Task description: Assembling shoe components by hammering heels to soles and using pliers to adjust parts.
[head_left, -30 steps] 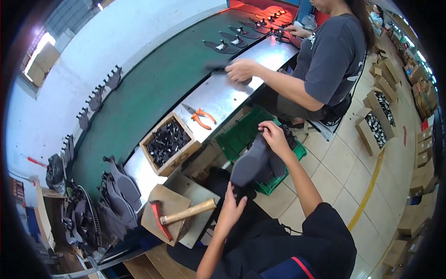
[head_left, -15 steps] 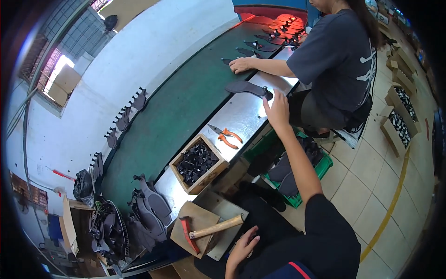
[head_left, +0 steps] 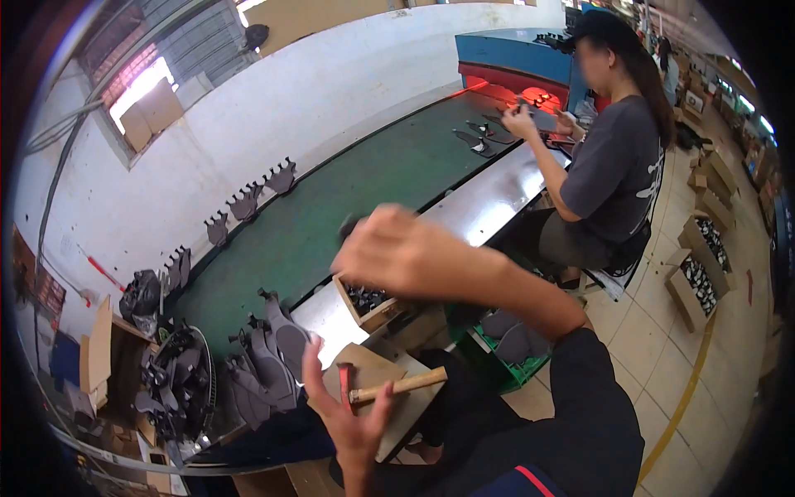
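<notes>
My right hand [head_left: 397,253] is closed and raised over the bench, slightly smeared by motion. A dark piece [head_left: 351,225] shows beyond its fingers, apparently the sandal sole; most of it is hidden by the hand. Lower down, my left hand [head_left: 352,422] is open, thumb and fingers spread, with nothing in it. Just beyond that hand, a hammer [head_left: 406,385] with a red head and wooden handle lies on a board [head_left: 352,360]. A wooden box [head_left: 381,316] of small black parts sits partly behind my right forearm. The orange-handled pliers are hidden.
A green conveyor belt [head_left: 331,178] runs along the metal ledge [head_left: 489,199]. Grey soles with black straps [head_left: 286,335] stand at the near left, others against the wall. A co-worker [head_left: 617,157] sits at right holding a sole. A green crate [head_left: 513,377] stands below.
My right hand has come back from the ledge toward me, and the sole there is gone. My left hand has risen and spread toward the hammer. The co-worker has lifted a sole.
</notes>
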Demonstrator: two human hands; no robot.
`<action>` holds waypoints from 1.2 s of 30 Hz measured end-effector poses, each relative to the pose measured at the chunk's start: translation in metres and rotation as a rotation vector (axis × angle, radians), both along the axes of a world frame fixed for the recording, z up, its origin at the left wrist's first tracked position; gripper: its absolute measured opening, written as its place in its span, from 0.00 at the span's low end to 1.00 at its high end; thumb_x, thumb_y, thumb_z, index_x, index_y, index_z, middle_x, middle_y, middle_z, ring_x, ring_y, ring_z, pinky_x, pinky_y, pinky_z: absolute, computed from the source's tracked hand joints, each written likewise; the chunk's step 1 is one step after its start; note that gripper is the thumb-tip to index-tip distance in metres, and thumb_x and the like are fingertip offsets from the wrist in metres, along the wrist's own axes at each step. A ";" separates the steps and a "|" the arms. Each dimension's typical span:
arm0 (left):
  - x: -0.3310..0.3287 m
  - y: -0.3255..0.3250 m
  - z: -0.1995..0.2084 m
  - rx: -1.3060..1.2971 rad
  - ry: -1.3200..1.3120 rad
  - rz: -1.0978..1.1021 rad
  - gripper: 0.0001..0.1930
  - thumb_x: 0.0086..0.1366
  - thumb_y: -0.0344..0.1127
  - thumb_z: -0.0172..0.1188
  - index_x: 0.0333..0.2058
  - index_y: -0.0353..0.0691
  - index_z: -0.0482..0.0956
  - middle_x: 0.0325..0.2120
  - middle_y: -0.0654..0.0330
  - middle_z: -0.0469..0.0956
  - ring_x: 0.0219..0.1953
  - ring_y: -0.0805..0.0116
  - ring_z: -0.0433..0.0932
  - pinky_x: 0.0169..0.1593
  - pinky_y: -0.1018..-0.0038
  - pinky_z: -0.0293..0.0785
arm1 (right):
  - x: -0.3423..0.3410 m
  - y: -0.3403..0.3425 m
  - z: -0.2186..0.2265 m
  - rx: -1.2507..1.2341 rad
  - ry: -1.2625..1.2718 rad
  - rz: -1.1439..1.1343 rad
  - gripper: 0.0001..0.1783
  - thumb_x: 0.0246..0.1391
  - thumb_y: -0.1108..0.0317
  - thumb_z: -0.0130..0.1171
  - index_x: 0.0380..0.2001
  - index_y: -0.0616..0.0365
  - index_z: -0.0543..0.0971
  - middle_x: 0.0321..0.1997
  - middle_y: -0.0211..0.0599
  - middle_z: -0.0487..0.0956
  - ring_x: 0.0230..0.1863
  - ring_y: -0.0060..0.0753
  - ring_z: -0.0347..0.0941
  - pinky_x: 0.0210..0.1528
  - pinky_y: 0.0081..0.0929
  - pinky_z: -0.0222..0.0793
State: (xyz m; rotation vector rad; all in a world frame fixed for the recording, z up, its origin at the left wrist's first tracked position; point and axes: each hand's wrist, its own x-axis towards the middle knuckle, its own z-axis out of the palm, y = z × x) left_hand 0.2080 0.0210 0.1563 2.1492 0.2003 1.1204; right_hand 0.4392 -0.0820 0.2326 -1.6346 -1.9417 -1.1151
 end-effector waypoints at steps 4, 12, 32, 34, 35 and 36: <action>-0.031 0.012 -0.004 -0.948 -0.301 -0.241 0.44 0.61 0.36 0.68 0.69 0.38 0.51 0.54 0.51 0.74 0.63 0.55 0.67 0.68 0.59 0.59 | -0.093 0.028 -0.007 -0.314 0.186 0.736 0.30 0.51 0.67 0.61 0.60 0.46 0.73 0.63 0.38 0.72 0.63 0.42 0.68 0.62 0.41 0.64; -0.087 0.019 -0.094 -0.994 -0.010 0.068 0.23 0.72 0.39 0.58 0.61 0.35 0.71 0.43 0.62 0.76 0.36 0.76 0.76 0.40 0.80 0.75 | -0.112 0.030 -0.196 -0.545 0.580 -0.164 0.50 0.49 0.48 0.67 0.71 0.48 0.56 0.64 0.51 0.69 0.61 0.54 0.69 0.57 0.46 0.68; 0.109 0.087 -0.096 0.270 0.308 0.167 0.16 0.57 0.23 0.60 0.45 0.42 0.82 0.42 0.58 0.79 0.45 0.55 0.77 0.50 0.61 0.72 | -0.111 -0.156 -0.219 0.395 2.278 0.105 0.09 0.65 0.68 0.59 0.36 0.64 0.78 0.13 0.22 0.64 0.11 0.14 0.58 0.15 0.17 0.53; 0.138 0.100 -0.105 0.376 0.413 0.098 0.14 0.56 0.24 0.62 0.42 0.42 0.84 0.40 0.57 0.80 0.43 0.55 0.77 0.48 0.61 0.74 | -0.095 -0.161 -0.223 0.183 2.044 -0.259 0.12 0.64 0.64 0.61 0.33 0.62 0.81 0.13 0.23 0.69 0.13 0.17 0.64 0.17 0.20 0.59; 0.151 0.104 -0.106 0.471 0.511 0.020 0.13 0.55 0.24 0.63 0.40 0.42 0.85 0.37 0.56 0.80 0.42 0.54 0.77 0.47 0.62 0.75 | -0.090 -0.159 -0.227 0.197 2.049 -0.254 0.12 0.64 0.64 0.61 0.33 0.62 0.81 0.13 0.23 0.69 0.13 0.17 0.64 0.17 0.20 0.59; 0.160 0.110 -0.105 0.484 0.511 0.016 0.13 0.55 0.24 0.63 0.40 0.42 0.85 0.37 0.56 0.80 0.42 0.54 0.77 0.47 0.62 0.75 | -0.084 -0.155 -0.230 0.196 1.738 -0.214 0.12 0.63 0.63 0.62 0.33 0.62 0.82 0.16 0.25 0.73 0.15 0.18 0.68 0.19 0.21 0.63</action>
